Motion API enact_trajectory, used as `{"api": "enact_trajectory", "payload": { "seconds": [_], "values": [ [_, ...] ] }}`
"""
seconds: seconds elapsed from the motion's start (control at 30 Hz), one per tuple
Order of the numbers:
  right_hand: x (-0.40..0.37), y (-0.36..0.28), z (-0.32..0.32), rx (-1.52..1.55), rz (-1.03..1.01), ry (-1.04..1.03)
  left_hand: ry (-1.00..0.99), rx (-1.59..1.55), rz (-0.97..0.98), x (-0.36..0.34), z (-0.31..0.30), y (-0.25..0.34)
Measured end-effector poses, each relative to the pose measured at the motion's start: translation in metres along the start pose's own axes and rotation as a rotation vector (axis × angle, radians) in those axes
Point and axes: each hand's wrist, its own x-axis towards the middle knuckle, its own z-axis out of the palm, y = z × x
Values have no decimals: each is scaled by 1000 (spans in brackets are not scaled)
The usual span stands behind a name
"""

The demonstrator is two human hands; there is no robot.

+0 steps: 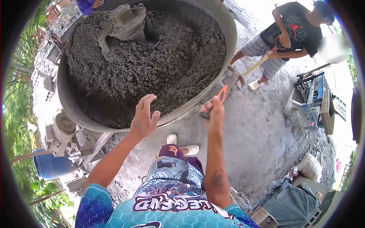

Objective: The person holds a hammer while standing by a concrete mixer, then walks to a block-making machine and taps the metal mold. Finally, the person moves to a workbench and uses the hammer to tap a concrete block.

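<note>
My left hand (143, 117) is raised at the near rim of a big round mixer pan (64, 97), fingers stretched out with nothing in them. Wet-looking grey concrete mix (137, 68) fills the pan, heaped around a crusted central hub (127, 21). To the right of the pan's rim, my right hand (214, 110) is closed around a tool with an orange loop-shaped part (221, 93) and a dark grip. The tool's exact kind cannot be made out.
A person (292, 34) at the right holds a shovel (256, 66) beside the pan. Another person's purple sleeve (85, 5) shows at the top left. A motor (64, 123) and a blue barrel (53, 163) stand left; a blue metal frame (317, 91) and a tarp (292, 201) lie right.
</note>
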Motion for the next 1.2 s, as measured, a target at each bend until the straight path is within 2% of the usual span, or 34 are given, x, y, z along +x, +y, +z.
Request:
{"api": "enact_trajectory", "payload": {
  "seconds": [0.1, 0.17, 0.27, 0.3, 0.37, 0.4, 0.47, 0.53, 0.6, 0.63, 0.7, 0.73, 0.83, 0.9, 0.97, 1.03, 1.1, 1.17, 1.2],
  "values": [
    [-35, -10, -10, -147, 659, -394, 24, -80, 9, 0, -1, -15],
    [-29, -45, -32, -146, 601, -287, -4, -110, -18, -3, -3, -17],
    [3, -114, -81, 0, 247, -205, -34, -97, -25, -3, -1, -20],
    [2, -139, -92, -58, 44, -301, -24, -107, -34, -5, -5, -24],
    [13, -187, -102, -137, -373, 21, -67, -121, -22, 0, -5, -23],
    [28, -208, -113, -119, -580, 105, -70, -124, -23, -1, -5, -25],
    [52, -229, -116, -95, -787, 195, -104, -116, 9, 0, -8, -27],
    [67, -216, -88, -2, -995, 703, -113, -126, 9, -2, -19, -33],
    [63, -134, -29, -168, -908, 703, -127, -144, -2, -3, -19, -27],
    [60, -69, -9, -173, -819, 522, -117, -155, 0, -4, -21, -28],
    [9, 29, 16, -26, -302, 117, -109, -151, 10, -13, -27, -31],
    [-6, 34, 9, 50, -16, -13, -128, -143, -4, -16, -26, -34],
    [-49, 13, -6, -134, 632, -514, -133, -155, -7, -19, -33, -46],
    [-40, -17, -40, -174, 523, -374, -168, -179, -13, -28, -32, -46],
    [-48, -69, -49, -70, 288, -278, -165, -182, -13, -25, -30, -47],
    [-35, -118, -79, -4, 20, -338, -160, -172, 23, -24, -31, -45],
    [-13, -158, -109, -42, -353, -79, -160, -156, 64, -25, -36, -49],
    [17, -181, -125, -23, -702, 281, -158, -202, 77, -29, -39, -54],
    [20, -171, -118, -15, -701, 279, -154, -197, 81, -29, -42, -57]
  ]
}}
